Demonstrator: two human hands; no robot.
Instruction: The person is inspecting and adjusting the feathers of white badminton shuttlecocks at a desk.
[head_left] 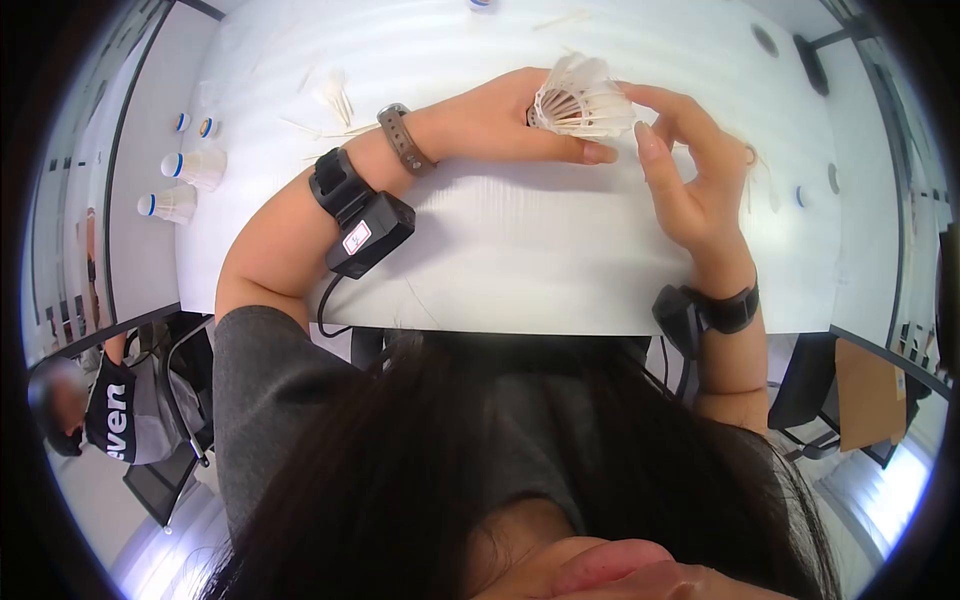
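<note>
My left hand point(510, 120) is wrapped round the base of a white feathered shuttlecock point(580, 100) above the table point(500, 240). The shuttlecock lies on its side with its open feather end towards the right; its base is mostly hidden in my fingers. My right hand point(690, 160) is just right of the feather rim, its thumb and index finger curved and apart. The index fingertip is close to the feathers; whether it touches them I cannot tell.
Two shuttlecocks point(203, 166) lie at the left of the table, with two small blue-rimmed caps point(207, 128) behind them. Loose feathers point(335, 95) are scattered beyond my left forearm. A blue-rimmed piece point(800, 196) is at the right. A person point(110, 400) sits at the far left.
</note>
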